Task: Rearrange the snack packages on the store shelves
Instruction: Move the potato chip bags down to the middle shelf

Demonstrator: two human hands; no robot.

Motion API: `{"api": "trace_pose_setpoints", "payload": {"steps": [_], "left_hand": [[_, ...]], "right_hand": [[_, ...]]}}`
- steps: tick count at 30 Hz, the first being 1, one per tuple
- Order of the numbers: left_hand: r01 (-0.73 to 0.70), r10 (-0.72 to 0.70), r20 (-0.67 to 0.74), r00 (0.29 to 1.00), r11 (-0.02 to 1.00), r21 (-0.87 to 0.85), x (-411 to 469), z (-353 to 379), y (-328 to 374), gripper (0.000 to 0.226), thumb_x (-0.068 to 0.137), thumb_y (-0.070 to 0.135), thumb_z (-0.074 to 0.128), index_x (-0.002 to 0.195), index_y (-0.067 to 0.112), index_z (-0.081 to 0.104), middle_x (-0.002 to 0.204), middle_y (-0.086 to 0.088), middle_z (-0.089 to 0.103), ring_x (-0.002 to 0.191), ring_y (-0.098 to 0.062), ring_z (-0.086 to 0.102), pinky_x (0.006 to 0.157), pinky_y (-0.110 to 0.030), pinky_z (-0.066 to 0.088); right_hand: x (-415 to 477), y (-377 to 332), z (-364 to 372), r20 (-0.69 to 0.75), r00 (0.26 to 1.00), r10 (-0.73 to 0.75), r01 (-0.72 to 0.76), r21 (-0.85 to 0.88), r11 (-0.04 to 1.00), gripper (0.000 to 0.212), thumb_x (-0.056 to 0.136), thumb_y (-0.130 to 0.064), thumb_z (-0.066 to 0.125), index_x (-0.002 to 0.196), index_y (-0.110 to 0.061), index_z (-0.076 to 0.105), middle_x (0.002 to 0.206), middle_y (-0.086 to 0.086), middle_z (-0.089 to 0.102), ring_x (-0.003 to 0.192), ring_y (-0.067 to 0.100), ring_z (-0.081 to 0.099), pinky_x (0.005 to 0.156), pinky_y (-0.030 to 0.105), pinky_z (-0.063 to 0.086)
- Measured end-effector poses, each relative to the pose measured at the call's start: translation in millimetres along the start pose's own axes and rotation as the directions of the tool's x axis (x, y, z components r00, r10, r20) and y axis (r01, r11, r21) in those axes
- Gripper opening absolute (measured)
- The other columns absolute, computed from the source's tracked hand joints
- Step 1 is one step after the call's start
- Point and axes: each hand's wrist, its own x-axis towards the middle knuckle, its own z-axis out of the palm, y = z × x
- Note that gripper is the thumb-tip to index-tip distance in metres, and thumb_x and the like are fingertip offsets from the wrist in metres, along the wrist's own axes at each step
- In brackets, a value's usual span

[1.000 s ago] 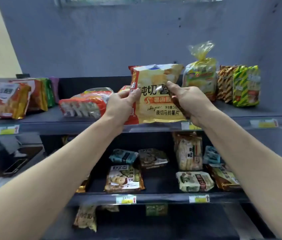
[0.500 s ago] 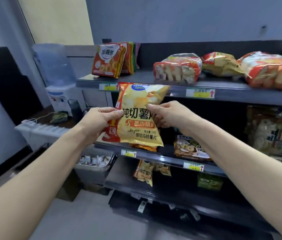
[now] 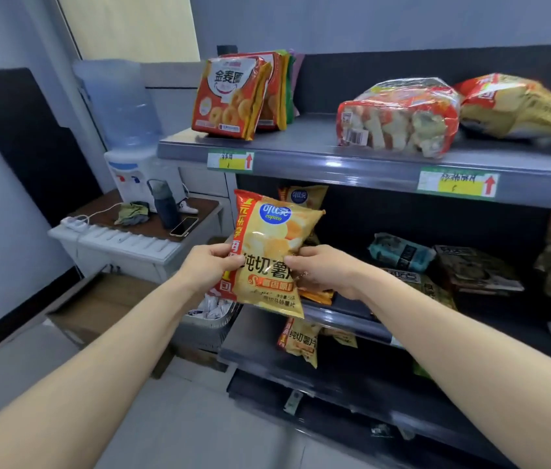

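Pinching tight, the left grip [image 3: 211, 267] and right grip [image 3: 323, 270] hold the potato chip bag [image 3: 275, 238] at the middle shelf's [image 3: 341, 318] 9 o'clock end. Set near the edge, it could slide off.

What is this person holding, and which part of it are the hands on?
A yellow chip bag, pinched at mid-height: the left hand on its red left edge, the right hand on its right edge.

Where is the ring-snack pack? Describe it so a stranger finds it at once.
On the rack's top shelf, go to the left end, beside the water dispenser. The ring-snack pack stands upright, frontmost of a row, orange-red with golden rings printed; the bread bag to its right lies flat.
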Motion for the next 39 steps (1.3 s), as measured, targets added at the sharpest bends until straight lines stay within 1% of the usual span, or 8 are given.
{"api": "trace_pose_setpoints", "payload": {"steps": [10,15,21,24,30,34,36,39], "left_hand": [[-0.003,-0.002,-0.061,0.998,0.997,-0.083,81.9,18.8,-0.1,0.034,0.087,0.01,0.063,0.122,0.013,0.063,0.109,-0.009,0.07,0.099,-0.026,0.067,0.093,-0.044,0.051],[-0.024,0.021,-0.029,0.999,0.995,-0.096,129.9,16.6,-3.0,0.026,0.09,0.007,0.058,0.113,0.014,0.066,0.102,-0.007,0.071,0.08,-0.013,0.067,0.065,-0.021,0.054],[-0.007,0.01,0.02,1.0,0.994,-0.108,187.9,2.7,-13.4,0.035,0.087,-0.001,0.059,0.121,0.003,0.061,0.113,-0.015,0.067,0.093,-0.025,0.066,0.081,-0.034,0.052],[-0.002,0.005,0.031,1.0,0.995,-0.096,215.0,-6.5,-23.0,0.038,0.086,-0.003,0.059,0.123,0.003,0.059,0.113,-0.013,0.067,0.089,-0.023,0.065,0.073,-0.028,0.054],[0.016,-0.014,0.062,0.998,1.0,-0.02,252.4,-19.8,-45.7,0.037,0.084,-0.002,0.062,0.122,0.003,0.061,0.102,-0.008,0.067,0.073,-0.013,0.064,0.055,-0.017,0.053],[0.076,-0.076,0.145,0.986,0.997,0.005,268.7,-12.9,-58.9,0.035,0.084,0.002,0.065,0.119,0.003,0.062,0.097,-0.007,0.068,0.073,-0.015,0.066,0.065,-0.026,0.055],[0.099,-0.092,0.194,0.977,0.995,-0.027,272.7,-1.5,-60.9,0.03,0.085,0.0,0.064,0.115,0.003,0.063,0.099,-0.01,0.067,0.077,-0.021,0.067,0.072,-0.032,0.056],[0.117,-0.097,0.286,0.953,0.992,-0.055,274.8,22.9,-59.5,0.031,0.085,-0.002,0.062,0.116,0.001,0.063,0.107,-0.015,0.067,0.091,-0.029,0.067,0.088,-0.041,0.054]], "right_hand": [[81.0,0.3,-32.2,0.034,0.998,0.047,-0.048,0.032,0.998,0.027,0.094,-0.025,0.056,0.12,-0.019,0.057,0.114,0.002,0.069,0.099,0.017,0.065,0.08,0.028,0.053],[124.7,3.2,-34.5,-0.013,0.997,0.078,-0.077,0.053,0.996,0.031,0.093,-0.022,0.056,0.125,-0.021,0.055,0.115,0.002,0.068,0.108,0.019,0.064,0.096,0.037,0.051],[176.1,2.2,-24.0,-0.038,0.978,0.203,-0.197,0.123,0.973,0.041,0.093,-0.026,0.058,0.132,-0.023,0.047,0.132,0.004,0.056,0.115,0.021,0.055,0.097,0.034,0.047],[200.9,3.6,-10.6,-0.076,0.974,0.215,-0.193,0.223,0.955,0.04,0.095,-0.019,0.055,0.133,-0.022,0.044,0.122,-0.001,0.056,0.107,0.019,0.053,0.095,0.032,0.046],[243.4,20.8,21.7,-0.103,0.959,0.265,-0.202,0.412,0.888,0.041,0.095,-0.009,0.049,0.132,-0.026,0.043,0.132,0.005,0.053,0.123,0.031,0.048,0.105,0.054,0.038],[249.3,34.8,27.1,-0.119,0.933,0.339,-0.244,0.482,0.841,0.041,0.094,-0.01,0.047,0.128,-0.032,0.045,0.128,0.003,0.055,0.119,0.026,0.049,0.106,0.059,0.033],[246.3,43.0,19.6,-0.138,0.921,0.364,-0.254,0.495,0.831,0.042,0.094,-0.01,0.046,0.13,-0.031,0.045,0.123,0.003,0.06,0.113,0.024,0.054,0.097,0.051,0.044],[230.7,50.2,1.9,-0.198,0.9,0.387,-0.245,0.504,0.828,0.04,0.096,-0.006,0.043,0.129,-0.027,0.044,0.095,0.0,0.065,0.081,0.013,0.061,0.055,0.025,0.05]]}}
